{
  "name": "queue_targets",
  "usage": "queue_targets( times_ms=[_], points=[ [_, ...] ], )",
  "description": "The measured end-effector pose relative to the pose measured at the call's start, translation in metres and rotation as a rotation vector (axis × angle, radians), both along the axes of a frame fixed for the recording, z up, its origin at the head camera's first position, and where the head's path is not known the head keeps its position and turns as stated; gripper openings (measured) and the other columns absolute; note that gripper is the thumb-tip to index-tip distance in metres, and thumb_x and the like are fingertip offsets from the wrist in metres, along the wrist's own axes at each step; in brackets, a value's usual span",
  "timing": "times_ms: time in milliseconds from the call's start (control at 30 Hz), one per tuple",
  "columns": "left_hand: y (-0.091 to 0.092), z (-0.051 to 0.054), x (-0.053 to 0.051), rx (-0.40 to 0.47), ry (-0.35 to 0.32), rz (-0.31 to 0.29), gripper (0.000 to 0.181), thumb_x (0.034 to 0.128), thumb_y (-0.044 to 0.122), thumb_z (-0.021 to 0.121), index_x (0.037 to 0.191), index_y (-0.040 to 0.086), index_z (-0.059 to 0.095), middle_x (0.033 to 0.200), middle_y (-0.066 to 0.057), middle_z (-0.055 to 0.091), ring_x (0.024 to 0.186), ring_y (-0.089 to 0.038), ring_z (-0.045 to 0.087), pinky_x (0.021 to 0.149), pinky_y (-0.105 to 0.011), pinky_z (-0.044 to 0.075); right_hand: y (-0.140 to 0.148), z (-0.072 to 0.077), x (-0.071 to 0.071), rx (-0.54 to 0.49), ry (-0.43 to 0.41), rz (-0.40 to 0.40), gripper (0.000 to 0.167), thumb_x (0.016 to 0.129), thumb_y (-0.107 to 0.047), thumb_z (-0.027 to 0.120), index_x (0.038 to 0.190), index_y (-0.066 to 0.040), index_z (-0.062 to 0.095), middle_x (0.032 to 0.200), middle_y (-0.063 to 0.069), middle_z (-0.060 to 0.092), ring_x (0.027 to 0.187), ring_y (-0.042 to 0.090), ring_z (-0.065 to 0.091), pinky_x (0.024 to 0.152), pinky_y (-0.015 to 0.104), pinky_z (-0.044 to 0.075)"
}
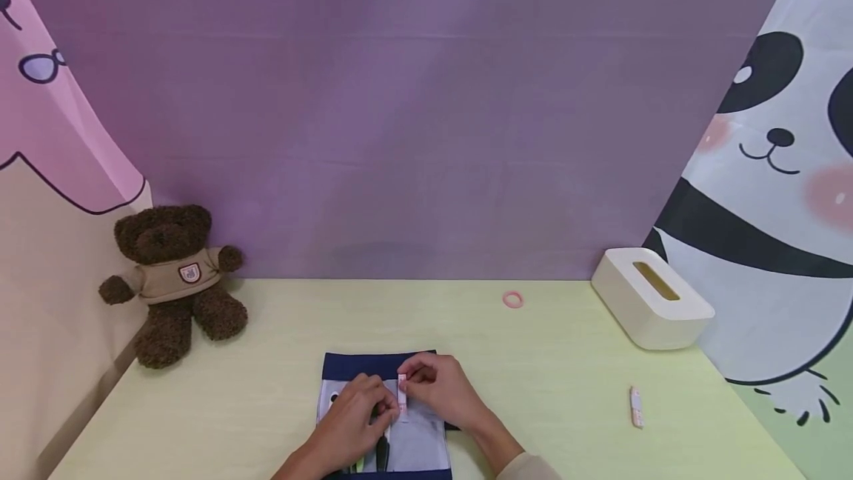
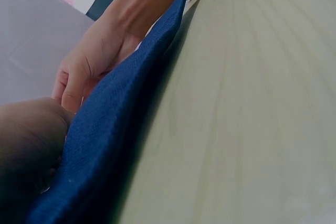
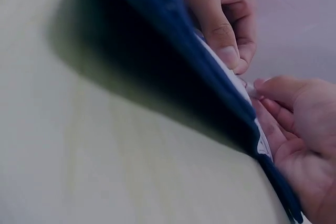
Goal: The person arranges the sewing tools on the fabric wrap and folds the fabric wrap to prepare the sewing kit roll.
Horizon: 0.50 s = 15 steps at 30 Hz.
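Note:
A pouch with navy edges and a pale inner panel lies at the table's front, with a dark item and something green in its lower left part. My right hand pinches a small pink-and-white stick upright over the panel. Beside it, my left hand has its thumb and finger together at the panel near the stick's lower end. In the right wrist view, the left hand's fingertips pinch at the pouch's pale layer, close to the right hand; what they grip is partly hidden.
A pink-and-white stick lies on the table to the right. Farther back are a pink ring and a white tissue box. A brown teddy bear sits at the back left. A purple cloth hangs behind the table.

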<state>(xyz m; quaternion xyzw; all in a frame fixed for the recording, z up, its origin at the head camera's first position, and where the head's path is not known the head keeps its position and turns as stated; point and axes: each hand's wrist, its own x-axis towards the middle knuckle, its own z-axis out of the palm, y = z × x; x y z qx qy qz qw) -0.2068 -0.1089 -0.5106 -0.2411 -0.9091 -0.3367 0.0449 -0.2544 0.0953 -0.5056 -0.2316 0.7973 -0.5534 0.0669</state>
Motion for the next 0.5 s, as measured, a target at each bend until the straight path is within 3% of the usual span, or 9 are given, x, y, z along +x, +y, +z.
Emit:
queue_targets(
  times_ms=[500],
  points=[
    [-0.001, -0.0003, 0.0002, 0.021, -0.012, 0.001, 0.007, 0.0976, 0.022, 0.072, 0.091, 0.02, 0.073, 0.084, 0.017, 0.054, 0.084, 0.0, 0.043, 0.073, -0.018, 0.039, -0.0026, 0.0024, 0.0049, 0.006, 0.056, 0.006, 0.013, 0.091, -0.008, 0.078, 0.103, -0.006, 0.073, 0.097, 0.011, 0.075, 0.081, 0.005, 0.068, 0.072, 0.018, 0.055]
  ],
)
